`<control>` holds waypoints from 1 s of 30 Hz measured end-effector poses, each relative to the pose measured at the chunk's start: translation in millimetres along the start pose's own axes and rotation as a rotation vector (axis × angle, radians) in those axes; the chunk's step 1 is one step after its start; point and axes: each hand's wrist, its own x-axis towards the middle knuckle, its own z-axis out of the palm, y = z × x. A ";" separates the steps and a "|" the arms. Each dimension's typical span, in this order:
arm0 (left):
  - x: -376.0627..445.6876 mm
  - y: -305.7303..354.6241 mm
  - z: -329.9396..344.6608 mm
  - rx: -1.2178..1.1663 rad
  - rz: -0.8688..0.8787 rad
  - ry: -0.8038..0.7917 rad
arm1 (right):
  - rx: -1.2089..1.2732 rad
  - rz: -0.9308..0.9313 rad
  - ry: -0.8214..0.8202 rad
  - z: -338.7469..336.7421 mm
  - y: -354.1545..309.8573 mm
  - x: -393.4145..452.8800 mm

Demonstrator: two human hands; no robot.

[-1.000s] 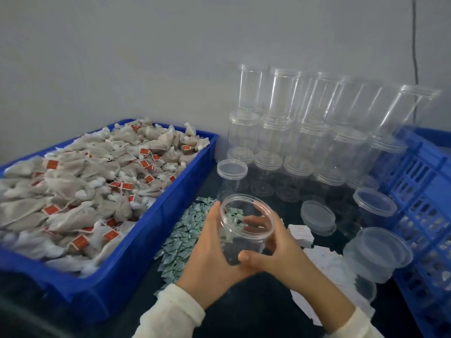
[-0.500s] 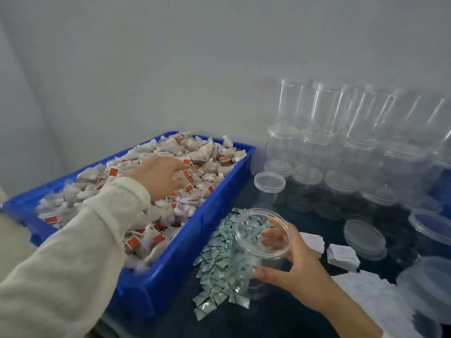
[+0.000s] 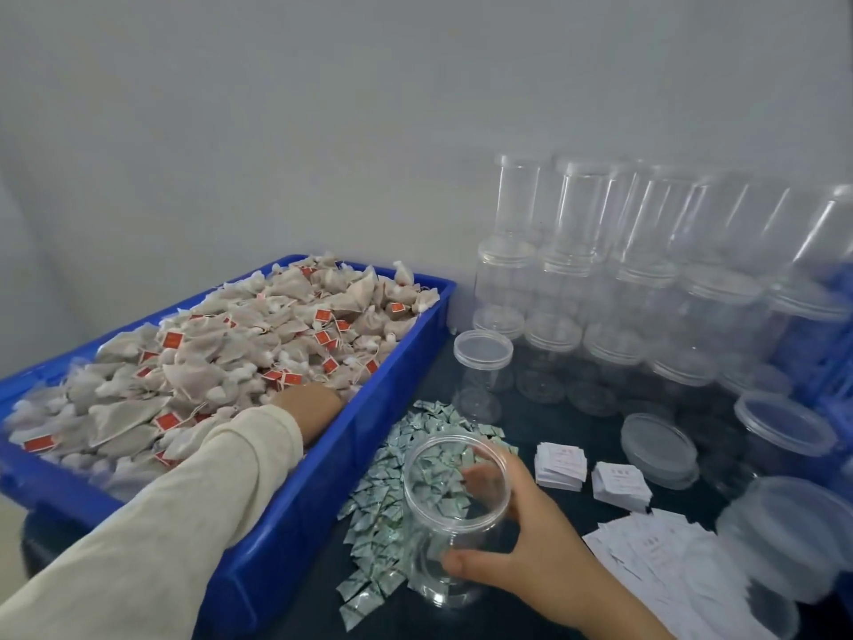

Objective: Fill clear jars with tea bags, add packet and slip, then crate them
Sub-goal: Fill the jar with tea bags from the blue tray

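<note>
Down among the heaped beige tea bags with red tags [image 3: 240, 358] in the blue plastic bin [image 3: 323, 496], the left hand [image 3: 307, 401] has sunk deeper than half a second ago, its fingers buried, grip impossible to tell; the right hand [image 3: 517, 542] still curls round the open clear plastic jar [image 3: 454, 510], upright on the dark tabletop [image 3: 544, 424], mouth tipped slightly toward the bin, over the small green packets [image 3: 387, 496].

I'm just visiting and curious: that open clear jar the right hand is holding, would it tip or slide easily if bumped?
Probably yes. The open clear jar looks thin-walled and has nothing inside, so it is likely very light. It is taller than wide and leans in the right hand, so a nudge could topple it. Its smooth plastic may slide on the dark tabletop.
</note>
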 end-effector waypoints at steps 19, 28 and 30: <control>14.5 -9.7 6.9 -0.159 0.028 0.091 | -0.006 0.061 -0.009 -7.8 1.2 -15.3; -15.0 -25.2 -33.6 -0.585 -0.041 0.515 | 0.030 0.073 -0.021 -10.5 -2.2 -17.5; -25.5 -22.0 -48.2 -0.687 -0.014 0.604 | 0.029 0.077 -0.019 -10.8 -2.4 -17.2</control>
